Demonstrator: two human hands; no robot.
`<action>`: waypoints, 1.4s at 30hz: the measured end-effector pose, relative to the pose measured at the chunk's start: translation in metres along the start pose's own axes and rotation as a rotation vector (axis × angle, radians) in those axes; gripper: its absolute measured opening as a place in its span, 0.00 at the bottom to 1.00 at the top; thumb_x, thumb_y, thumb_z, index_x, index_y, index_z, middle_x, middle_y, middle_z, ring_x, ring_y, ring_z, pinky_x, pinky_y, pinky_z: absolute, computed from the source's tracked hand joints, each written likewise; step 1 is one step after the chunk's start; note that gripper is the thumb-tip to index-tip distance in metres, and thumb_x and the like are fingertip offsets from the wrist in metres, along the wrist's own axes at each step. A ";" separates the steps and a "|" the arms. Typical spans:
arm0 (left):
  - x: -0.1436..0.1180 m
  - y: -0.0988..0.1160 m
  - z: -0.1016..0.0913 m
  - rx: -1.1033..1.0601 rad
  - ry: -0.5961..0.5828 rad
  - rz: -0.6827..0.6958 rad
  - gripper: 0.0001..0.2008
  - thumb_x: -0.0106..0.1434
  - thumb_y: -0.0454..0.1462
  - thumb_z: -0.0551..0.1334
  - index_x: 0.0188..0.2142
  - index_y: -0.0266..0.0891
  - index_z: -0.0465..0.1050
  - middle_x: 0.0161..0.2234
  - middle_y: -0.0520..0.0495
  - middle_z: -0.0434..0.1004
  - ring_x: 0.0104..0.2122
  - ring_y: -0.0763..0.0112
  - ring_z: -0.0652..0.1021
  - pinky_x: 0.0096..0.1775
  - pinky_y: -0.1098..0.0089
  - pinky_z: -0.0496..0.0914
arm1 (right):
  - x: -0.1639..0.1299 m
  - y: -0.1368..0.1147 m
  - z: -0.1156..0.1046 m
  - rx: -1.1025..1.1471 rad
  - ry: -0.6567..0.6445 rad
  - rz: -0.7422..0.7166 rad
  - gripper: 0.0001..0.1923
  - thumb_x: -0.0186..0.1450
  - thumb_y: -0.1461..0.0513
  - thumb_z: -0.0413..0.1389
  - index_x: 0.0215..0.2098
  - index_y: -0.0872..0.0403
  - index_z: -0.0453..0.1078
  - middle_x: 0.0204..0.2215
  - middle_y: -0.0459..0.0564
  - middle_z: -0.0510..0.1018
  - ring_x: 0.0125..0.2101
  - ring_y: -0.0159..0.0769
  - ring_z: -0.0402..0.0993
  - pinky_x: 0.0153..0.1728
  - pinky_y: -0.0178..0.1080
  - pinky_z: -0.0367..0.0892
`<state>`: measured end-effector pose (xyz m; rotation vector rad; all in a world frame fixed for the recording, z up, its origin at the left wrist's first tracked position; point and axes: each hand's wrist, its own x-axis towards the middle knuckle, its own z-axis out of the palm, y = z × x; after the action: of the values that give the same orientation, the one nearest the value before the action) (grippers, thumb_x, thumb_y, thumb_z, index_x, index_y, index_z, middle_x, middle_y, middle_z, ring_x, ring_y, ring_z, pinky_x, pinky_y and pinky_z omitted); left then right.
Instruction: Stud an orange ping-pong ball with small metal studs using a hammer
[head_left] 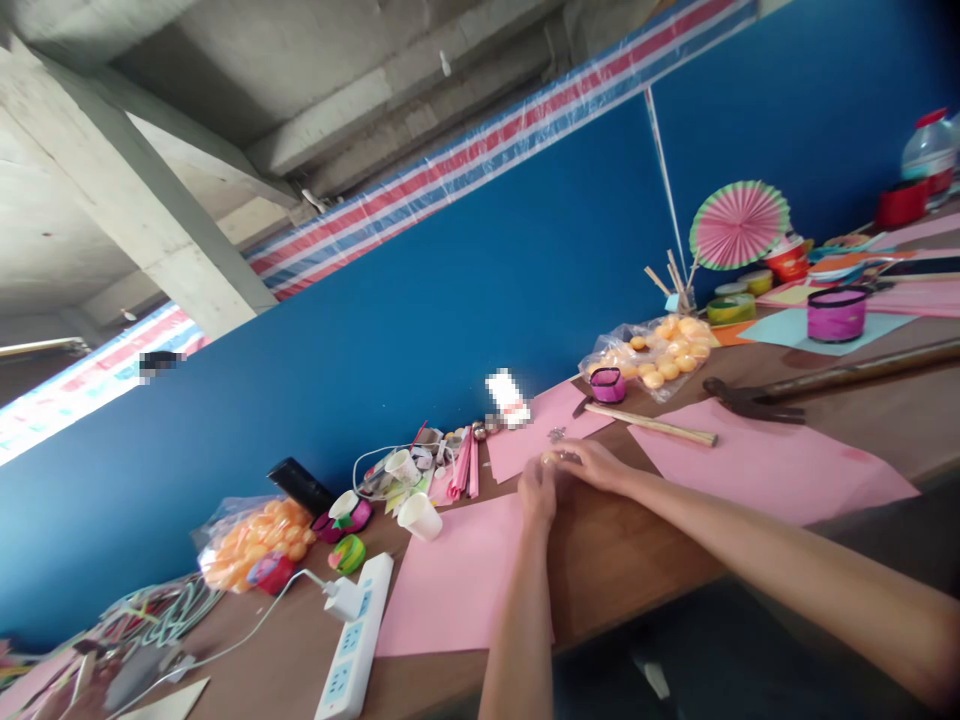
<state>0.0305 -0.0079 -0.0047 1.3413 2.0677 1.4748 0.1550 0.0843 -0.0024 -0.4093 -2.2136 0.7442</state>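
My left hand (538, 490) is closed beside the edge of a pink sheet (450, 580), its fingertips pointing away from me. Close against it, my right hand (596, 466) bends inward with thumb and fingers pinched together. A tiny yellowish spot shows where the fingertips meet; what they hold is too small to make out. Just beyond the fingers, a little pile of small metal pieces (556, 434) lies on another pink sheet (517, 450). A small hammer (652, 424) with a wooden handle rests to the right of my right hand.
A larger hammer (757, 398) lies at the right beside a pink sheet (772, 460). Bagged orange balls (667, 355), a purple ring-shaped holder (835, 315) and a paper fan (739, 225) stand farther back. At left are a paper cup (420, 516), a power strip (355, 640) and cables (169, 615).
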 end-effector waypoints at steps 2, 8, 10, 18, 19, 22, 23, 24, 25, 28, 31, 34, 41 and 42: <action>0.000 0.000 0.000 -0.001 0.001 -0.003 0.14 0.60 0.45 0.53 0.40 0.40 0.70 0.34 0.46 0.77 0.35 0.65 0.76 0.41 0.64 0.69 | 0.000 0.000 0.001 0.004 -0.003 0.003 0.17 0.62 0.54 0.49 0.45 0.51 0.69 0.42 0.52 0.75 0.42 0.41 0.71 0.43 0.40 0.65; 0.001 -0.002 -0.001 -0.016 0.006 -0.010 0.15 0.61 0.44 0.51 0.39 0.39 0.70 0.32 0.46 0.77 0.32 0.67 0.76 0.39 0.65 0.70 | 0.000 -0.003 -0.001 0.010 -0.011 0.002 0.16 0.62 0.53 0.49 0.44 0.51 0.69 0.43 0.52 0.75 0.42 0.41 0.71 0.44 0.40 0.64; 0.001 -0.002 -0.001 -0.024 0.011 -0.011 0.15 0.62 0.43 0.50 0.39 0.38 0.70 0.32 0.46 0.77 0.31 0.67 0.76 0.38 0.66 0.70 | 0.000 -0.005 -0.002 0.012 -0.015 -0.001 0.16 0.62 0.53 0.49 0.44 0.51 0.70 0.43 0.52 0.75 0.43 0.41 0.71 0.44 0.40 0.64; 0.003 -0.006 0.003 -0.037 0.037 -0.007 0.15 0.63 0.42 0.49 0.40 0.38 0.69 0.33 0.45 0.77 0.32 0.68 0.76 0.38 0.67 0.70 | 0.000 -0.004 0.000 0.007 -0.018 -0.004 0.16 0.62 0.54 0.49 0.45 0.50 0.69 0.43 0.51 0.75 0.43 0.41 0.70 0.45 0.41 0.64; 0.003 -0.006 0.003 -0.036 0.038 -0.006 0.15 0.62 0.42 0.49 0.41 0.38 0.69 0.34 0.45 0.77 0.32 0.68 0.76 0.38 0.67 0.70 | 0.000 -0.003 0.000 0.007 -0.018 -0.002 0.16 0.62 0.54 0.49 0.45 0.50 0.69 0.44 0.51 0.74 0.43 0.41 0.70 0.45 0.41 0.64; 0.002 -0.005 0.002 -0.030 0.037 -0.003 0.15 0.61 0.44 0.51 0.41 0.39 0.69 0.35 0.45 0.77 0.34 0.67 0.77 0.39 0.66 0.70 | 0.000 -0.001 0.002 0.002 -0.012 -0.009 0.16 0.62 0.55 0.49 0.46 0.51 0.68 0.44 0.51 0.74 0.44 0.41 0.70 0.45 0.41 0.64; 0.001 -0.004 0.002 -0.027 0.036 -0.001 0.15 0.61 0.44 0.52 0.42 0.39 0.69 0.36 0.45 0.77 0.35 0.67 0.76 0.39 0.66 0.69 | 0.000 -0.001 0.002 -0.001 -0.007 -0.013 0.16 0.62 0.56 0.49 0.46 0.51 0.68 0.44 0.51 0.74 0.44 0.40 0.70 0.45 0.41 0.64; 0.001 -0.003 0.001 -0.025 0.035 0.001 0.16 0.60 0.45 0.53 0.42 0.39 0.69 0.36 0.45 0.77 0.35 0.66 0.76 0.40 0.66 0.69 | 0.000 -0.001 0.002 -0.005 0.000 -0.016 0.16 0.62 0.56 0.49 0.46 0.51 0.68 0.44 0.51 0.74 0.43 0.40 0.70 0.45 0.41 0.65; 0.000 -0.003 0.001 -0.022 0.032 0.004 0.16 0.60 0.45 0.54 0.42 0.39 0.69 0.36 0.44 0.77 0.36 0.66 0.76 0.40 0.66 0.69 | 0.000 -0.001 0.002 -0.008 0.004 -0.017 0.16 0.62 0.57 0.49 0.46 0.51 0.68 0.44 0.52 0.75 0.43 0.40 0.71 0.44 0.40 0.65; -0.001 0.000 0.000 -0.016 0.023 0.009 0.17 0.58 0.46 0.56 0.42 0.38 0.68 0.36 0.44 0.77 0.36 0.66 0.76 0.40 0.66 0.69 | 0.000 -0.003 0.001 -0.014 0.010 -0.014 0.17 0.60 0.58 0.51 0.46 0.52 0.68 0.43 0.52 0.75 0.42 0.40 0.71 0.44 0.41 0.66; -0.002 0.002 -0.002 -0.008 0.015 0.010 0.17 0.58 0.46 0.56 0.41 0.37 0.69 0.36 0.44 0.77 0.35 0.66 0.76 0.39 0.66 0.69 | 0.000 -0.004 0.000 -0.015 0.004 -0.008 0.17 0.59 0.59 0.52 0.46 0.53 0.68 0.43 0.52 0.75 0.43 0.41 0.71 0.44 0.41 0.66; -0.003 0.004 -0.002 0.004 0.013 0.007 0.16 0.58 0.46 0.55 0.39 0.38 0.70 0.35 0.45 0.77 0.35 0.66 0.76 0.39 0.66 0.69 | -0.001 -0.004 -0.001 -0.013 -0.007 -0.001 0.17 0.59 0.58 0.52 0.46 0.52 0.69 0.43 0.52 0.75 0.43 0.42 0.71 0.44 0.41 0.65; -0.003 0.006 -0.003 0.027 0.017 -0.009 0.14 0.59 0.44 0.55 0.39 0.39 0.70 0.33 0.47 0.77 0.34 0.67 0.76 0.39 0.66 0.69 | 0.000 -0.003 -0.001 -0.011 -0.020 0.013 0.17 0.60 0.56 0.52 0.45 0.52 0.69 0.44 0.52 0.75 0.44 0.42 0.71 0.45 0.41 0.64; -0.003 0.006 -0.003 0.028 0.017 -0.010 0.13 0.59 0.44 0.55 0.39 0.39 0.70 0.33 0.47 0.77 0.34 0.67 0.76 0.39 0.66 0.69 | 0.000 -0.003 -0.001 -0.011 -0.020 0.013 0.17 0.60 0.56 0.52 0.45 0.52 0.69 0.44 0.52 0.75 0.44 0.41 0.70 0.45 0.41 0.64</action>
<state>0.0333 -0.0118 0.0012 1.3308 2.1106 1.4635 0.1557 0.0822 -0.0005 -0.4238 -2.2365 0.7462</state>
